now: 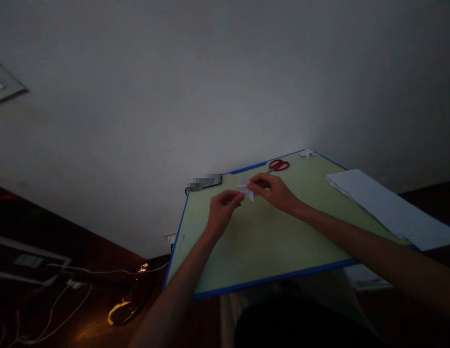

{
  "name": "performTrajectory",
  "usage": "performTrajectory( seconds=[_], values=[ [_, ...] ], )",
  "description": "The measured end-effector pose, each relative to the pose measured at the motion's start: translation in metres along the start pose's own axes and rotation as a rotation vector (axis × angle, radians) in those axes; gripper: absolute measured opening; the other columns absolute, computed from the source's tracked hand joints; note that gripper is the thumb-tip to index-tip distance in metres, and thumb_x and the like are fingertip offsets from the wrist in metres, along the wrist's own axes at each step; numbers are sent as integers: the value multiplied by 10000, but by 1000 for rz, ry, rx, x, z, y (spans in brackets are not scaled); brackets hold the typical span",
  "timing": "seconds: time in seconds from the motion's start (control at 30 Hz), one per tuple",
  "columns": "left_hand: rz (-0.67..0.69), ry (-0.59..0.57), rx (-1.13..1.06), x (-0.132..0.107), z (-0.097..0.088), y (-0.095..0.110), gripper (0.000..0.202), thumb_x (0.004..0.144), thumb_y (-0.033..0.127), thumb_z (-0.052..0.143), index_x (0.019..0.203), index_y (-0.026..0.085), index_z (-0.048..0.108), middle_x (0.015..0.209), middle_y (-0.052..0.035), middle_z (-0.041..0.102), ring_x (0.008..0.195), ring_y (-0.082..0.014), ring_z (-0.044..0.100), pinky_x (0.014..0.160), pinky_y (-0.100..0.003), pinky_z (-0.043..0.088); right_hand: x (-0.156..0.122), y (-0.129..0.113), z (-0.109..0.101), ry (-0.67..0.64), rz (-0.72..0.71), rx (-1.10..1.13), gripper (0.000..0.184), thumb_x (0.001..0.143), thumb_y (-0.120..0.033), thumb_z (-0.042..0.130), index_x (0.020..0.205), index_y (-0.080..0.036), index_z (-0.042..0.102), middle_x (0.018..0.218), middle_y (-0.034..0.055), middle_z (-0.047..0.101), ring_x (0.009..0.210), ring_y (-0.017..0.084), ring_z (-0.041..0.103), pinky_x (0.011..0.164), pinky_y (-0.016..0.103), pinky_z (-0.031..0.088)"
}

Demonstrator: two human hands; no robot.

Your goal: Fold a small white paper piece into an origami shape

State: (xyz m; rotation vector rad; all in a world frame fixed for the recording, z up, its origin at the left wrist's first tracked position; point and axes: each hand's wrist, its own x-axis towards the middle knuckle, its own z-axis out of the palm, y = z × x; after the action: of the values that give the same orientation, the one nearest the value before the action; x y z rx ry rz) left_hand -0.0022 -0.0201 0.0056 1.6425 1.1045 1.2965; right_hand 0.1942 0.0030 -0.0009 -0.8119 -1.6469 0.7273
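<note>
A small folded white paper piece is held just above a pale green board with a blue edge. My left hand pinches its near side with closed fingers. From the right, my right hand grips the paper's other side, fingers curled around it. Both forearms reach in from the bottom of the view. The room is dim, so the paper's folds are hard to make out.
Red-handled scissors lie at the board's far edge, with a white paper scrap at the far corner. A stack of white sheets rests on the right side. White cables trail over the dark floor at left. A pale wall stands behind.
</note>
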Motion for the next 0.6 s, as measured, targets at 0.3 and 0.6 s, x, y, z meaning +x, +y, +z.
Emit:
performTrajectory(
  seconds=[0.3,0.6],
  values=[
    [-46,43,-124,2,-1,-6,305,740,392,845,917,152,781,804,-75,774,697,-171,695,693,-302,544,0,3,0,-35,26,54,231,871,-371,674,982,-183,749,943,77,787,842,214,725,776,353,565],
    [-62,25,-259,-1,3,-1,473,719,344,870,1121,157,705,948,-96,794,858,-217,741,861,-400,585,-2,-6,-2,-112,-6,62,319,849,-421,731,1084,-207,758,1046,88,762,878,208,709,788,358,572]
  ],
)
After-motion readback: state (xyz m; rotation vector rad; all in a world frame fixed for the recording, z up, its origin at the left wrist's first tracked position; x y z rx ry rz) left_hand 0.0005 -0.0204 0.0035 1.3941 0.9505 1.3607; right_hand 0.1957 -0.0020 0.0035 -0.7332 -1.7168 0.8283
